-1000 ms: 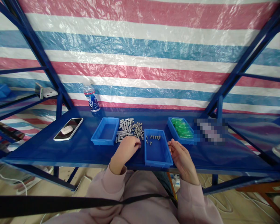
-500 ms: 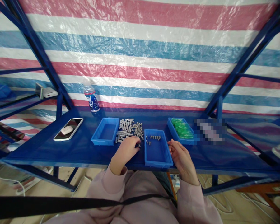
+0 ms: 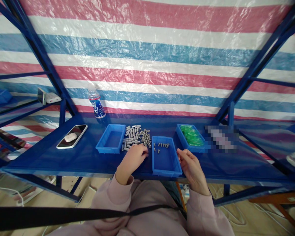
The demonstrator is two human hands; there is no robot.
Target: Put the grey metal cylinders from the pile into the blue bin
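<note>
So the little metal screws (image 3: 146,135) sit in a loose heap just past the left hand's fingertips, packed up against a pile of silver cylinders (image 3: 130,135) that's ahead and to the left of that hand (image 3: 134,156). The left fingers are curled with thumb and index close together at the near edge of the heap, but I honestly can't tell if they've got anything between them. Same deal with the right hand (image 3: 191,164): thumb and fingertips drawn together at the right side of the middle tray (image 3: 164,164), contents hidden, if any.

That tray lies between the two hands, with a few small screws (image 3: 163,145) at its far end, most in a rough row. IMO picking works best from the near edge of the heap, one piece per pinch, so the cylinders don't get dragged along. I'd set each down gently too, since a drop could scatter that row.

Further out, a tray of green packets (image 3: 192,135) is beyond the right hand, another blue tray (image 3: 108,149) is left past the cylinders, then a phone (image 3: 82,131), with a bottle (image 3: 97,106) farther back.
</note>
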